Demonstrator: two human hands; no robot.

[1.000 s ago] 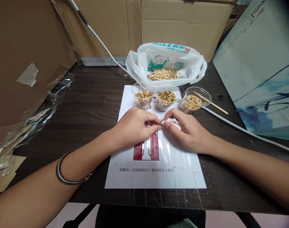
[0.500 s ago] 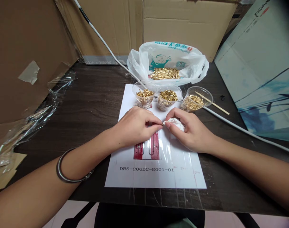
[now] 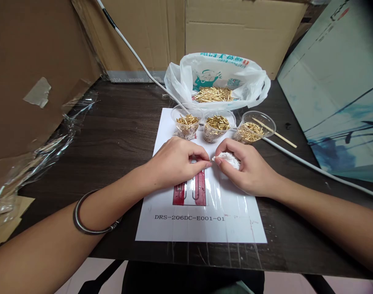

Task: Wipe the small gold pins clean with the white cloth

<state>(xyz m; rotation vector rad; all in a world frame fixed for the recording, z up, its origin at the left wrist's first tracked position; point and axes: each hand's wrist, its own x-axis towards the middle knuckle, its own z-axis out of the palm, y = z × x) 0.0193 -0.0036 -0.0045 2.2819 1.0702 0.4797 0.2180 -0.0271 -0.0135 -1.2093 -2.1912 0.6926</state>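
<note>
My left hand [image 3: 182,161] pinches a tiny piece between thumb and forefinger; it looks like a small metal pin, mostly hidden by the fingertips. A crumpled white tissue [image 3: 229,160] is gripped in my right hand [image 3: 250,169], its twisted tip close to my left fingertips. Both hands hover over a printed white sheet [image 3: 162,228] with a dark red picture [image 3: 200,192]. Just beyond them stand three clear plastic cups: a left cup [image 3: 186,130], a middle cup [image 3: 216,132] and a right cup [image 3: 249,134], each holding small gold-coloured metal pieces.
Behind the cups a white plastic bag [image 3: 250,96] lies open, with many gold pins [image 3: 214,94] inside. A wooden stick [image 3: 284,139] leans out of the right cup. A white cable [image 3: 311,166] crosses the dark table [image 3: 119,122]. Cardboard [image 3: 241,32] walls the back and left.
The tissue's tip and my right hand have shifted slightly right, widening the gap from my left fingertips. The rest looks the same.
</note>
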